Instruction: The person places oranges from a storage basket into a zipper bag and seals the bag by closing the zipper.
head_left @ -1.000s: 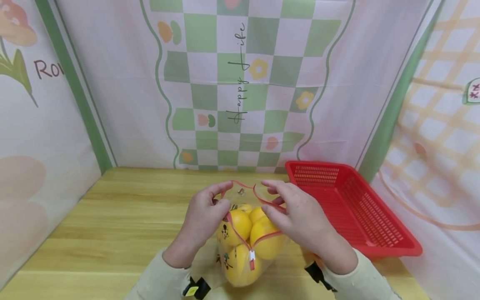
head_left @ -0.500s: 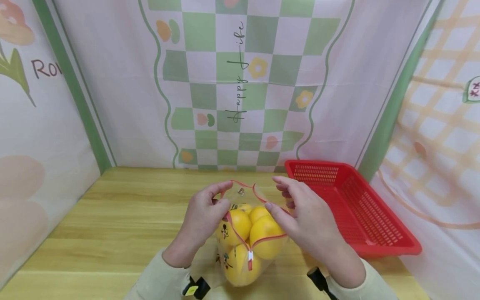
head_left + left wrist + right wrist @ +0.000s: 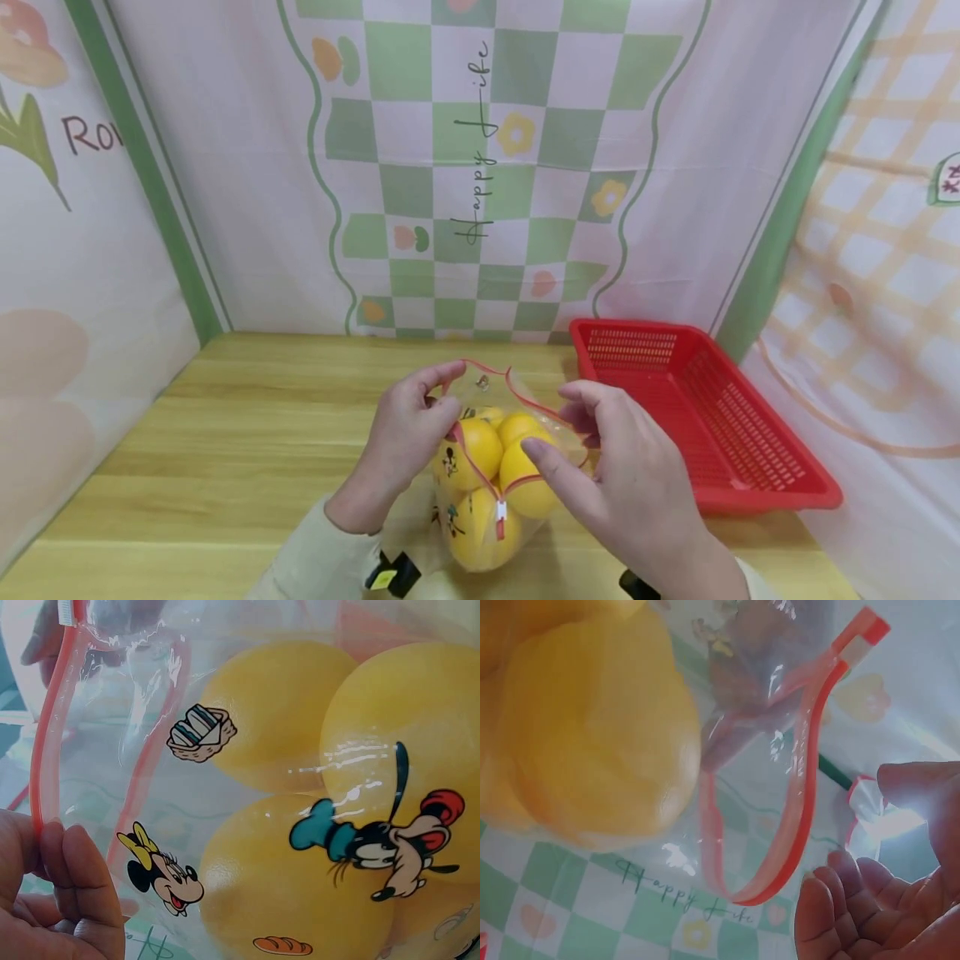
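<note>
A clear plastic zip bag (image 3: 538,398) with a red-edged mouth and cartoon prints stands on the wooden table, its mouth spread apart. Several round yellow fruits (image 3: 480,537) fill it; their exact kind is unclear. A white slider (image 3: 502,510) sits at the near end of the red zip. My left hand (image 3: 408,433) pinches the left rim, also plain in the left wrist view, where its fingers (image 3: 79,870) bend round the red strip. My right hand (image 3: 630,479) is at the bag's right side, fingers loosely bent; the right wrist view shows it apart from the zip.
A red plastic basket (image 3: 750,498) with slotted walls stands at the right, just beyond my right hand. The wooden table (image 3: 270,417) extends to the left. Printed cloth curtains (image 3: 405,133) hang behind and at both sides.
My right hand has let go of the bag's right rim and moved right and nearer to me. The left hand keeps its pinch, and the bag stays in place.
</note>
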The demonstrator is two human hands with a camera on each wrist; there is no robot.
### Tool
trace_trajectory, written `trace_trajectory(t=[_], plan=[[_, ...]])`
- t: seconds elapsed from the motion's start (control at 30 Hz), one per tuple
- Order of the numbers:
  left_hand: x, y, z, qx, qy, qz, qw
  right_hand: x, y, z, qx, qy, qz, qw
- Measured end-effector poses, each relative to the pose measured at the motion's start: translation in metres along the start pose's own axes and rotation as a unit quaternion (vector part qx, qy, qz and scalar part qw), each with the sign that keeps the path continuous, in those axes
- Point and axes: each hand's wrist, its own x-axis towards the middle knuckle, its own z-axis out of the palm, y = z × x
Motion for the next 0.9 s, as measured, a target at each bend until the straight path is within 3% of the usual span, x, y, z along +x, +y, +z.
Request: trace_trajectory(t=[0.17, 0.4, 0.53, 0.77, 0.9], plan=[[0.000, 0.000, 0.000, 0.001, 0.000, 0.003, 1.0000, -0.008, -0.011, -0.001, -0.005, -0.042, 0.001, 0.999], [0.000, -0.001, 0.000, 0.001, 0.000, 0.005, 1.0000, -0.021, -0.028, 0.002, -0.012, -0.125, 0.046, 0.991], [-0.001, -0.001, 0.000, 0.002, -0.001, 0.003, 1.0000, -0.029, -0.032, 0.010, -0.015, -0.138, 0.032, 0.990], [-0.001, -0.002, 0.000, 0.000, -0.005, 0.007, 1.0000, -0.036, -0.042, 0.017, -0.018, -0.194, 0.088, 0.977], [-0.001, -0.003, 0.000, 0.000, -0.004, 0.007, 1.0000, -0.039, -0.042, 0.024, -0.021, -0.179, 0.082, 0.980]])
